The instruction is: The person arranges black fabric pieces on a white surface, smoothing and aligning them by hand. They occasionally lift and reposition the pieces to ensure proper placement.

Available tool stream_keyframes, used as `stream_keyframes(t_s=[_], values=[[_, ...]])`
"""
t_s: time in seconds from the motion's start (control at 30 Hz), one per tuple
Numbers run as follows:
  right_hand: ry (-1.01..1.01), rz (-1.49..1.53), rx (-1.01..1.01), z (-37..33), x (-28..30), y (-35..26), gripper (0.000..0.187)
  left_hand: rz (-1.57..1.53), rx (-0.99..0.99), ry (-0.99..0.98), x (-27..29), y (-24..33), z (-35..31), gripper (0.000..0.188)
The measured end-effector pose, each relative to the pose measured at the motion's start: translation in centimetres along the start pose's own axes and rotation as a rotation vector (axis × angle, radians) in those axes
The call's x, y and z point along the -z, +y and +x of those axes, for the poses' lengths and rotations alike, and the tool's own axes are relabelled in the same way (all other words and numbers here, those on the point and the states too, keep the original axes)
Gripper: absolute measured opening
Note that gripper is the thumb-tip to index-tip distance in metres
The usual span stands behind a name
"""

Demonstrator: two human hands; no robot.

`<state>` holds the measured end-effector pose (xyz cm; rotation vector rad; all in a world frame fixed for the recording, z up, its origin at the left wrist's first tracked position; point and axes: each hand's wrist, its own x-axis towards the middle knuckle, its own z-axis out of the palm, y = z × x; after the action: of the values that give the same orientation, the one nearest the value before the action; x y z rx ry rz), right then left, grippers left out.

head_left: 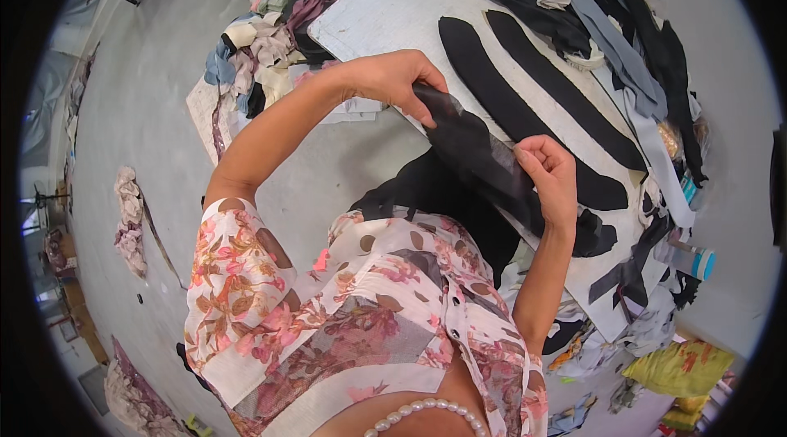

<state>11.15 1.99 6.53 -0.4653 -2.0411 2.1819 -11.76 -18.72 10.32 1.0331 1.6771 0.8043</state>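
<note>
Between my hands a black fabric strip [479, 150], partly sheer, is stretched over the near edge of a white table [373, 15]. My left hand [398, 84] pinches its far left end between thumb and fingers. Lower down, my right hand [548, 170] grips the strip's edge with thumb and curled fingers. The strip's lower end hangs past my right hand toward a crumpled black piece [594, 234]. Two curved black fabric bands lie flat on the table beyond: a wider band [516, 105] nearer me and a narrower band [566, 93] farther off.
Heaped dark and grey cloth [639, 52] covers the table's far right. A pile of mixed scraps [266, 56] lies left of the table. A yellow sack [680, 367] sits at lower right, near a clear container with a blue rim [701, 263]. Crumpled pale cloth [131, 220] lies on the floor.
</note>
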Motion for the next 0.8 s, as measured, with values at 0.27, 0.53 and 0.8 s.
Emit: stream_keyframes(t_s=[0.27, 0.53, 0.8], values=[[0.043, 0.09, 0.002, 0.0, 0.1, 2.6, 0.007, -0.457, -0.097, 0.275, -0.7, -2.4, 0.5, 0.029], [-0.035, 0.245, -0.202, -0.1, -1.5, 1.5, 0.046, -0.787, -0.247, 0.433, -2.4, -3.2, 3.1, 0.02], [0.123, -0.207, -0.182, 0.3, -0.7, -0.2, 0.052, -0.654, -0.125, 0.647, -1.5, -5.4, 6.1, 0.019]])
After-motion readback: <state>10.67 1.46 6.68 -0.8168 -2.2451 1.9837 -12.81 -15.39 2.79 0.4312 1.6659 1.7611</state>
